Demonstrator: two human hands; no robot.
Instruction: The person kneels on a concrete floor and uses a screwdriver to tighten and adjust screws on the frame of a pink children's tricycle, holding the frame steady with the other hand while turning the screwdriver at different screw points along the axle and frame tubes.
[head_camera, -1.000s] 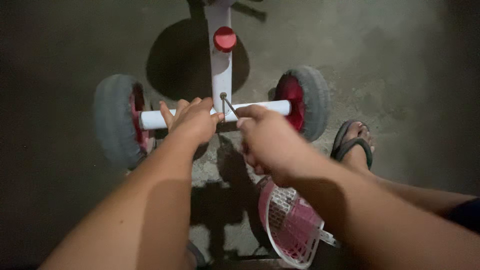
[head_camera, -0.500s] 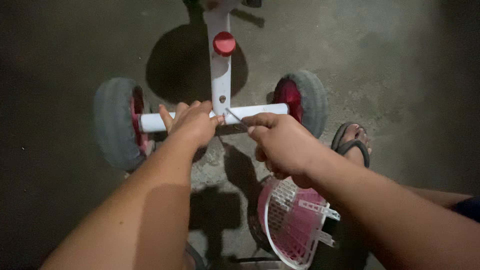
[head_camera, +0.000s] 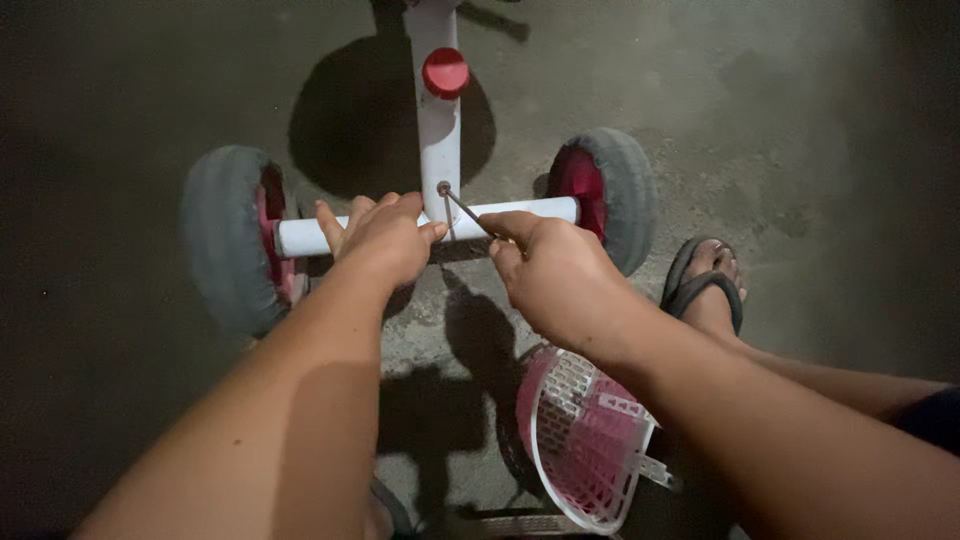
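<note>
A child's tricycle frame lies on the concrete floor: a white rear axle tube crossed by a white centre tube with a red round cap. My left hand grips the axle tube left of the joint. My right hand holds a thin metal hex key, whose tip sits in a hole in the centre tube just above the joint.
Two grey wheels with red hubs stand at the axle ends, the left wheel and the right wheel. A pink and white plastic basket lies under my right forearm. My foot in a dark sandal rests at the right.
My right hand lifted the hex key's tip from the axle tube back into the hole in the centre tube. My left hand stayed on the axle.
</note>
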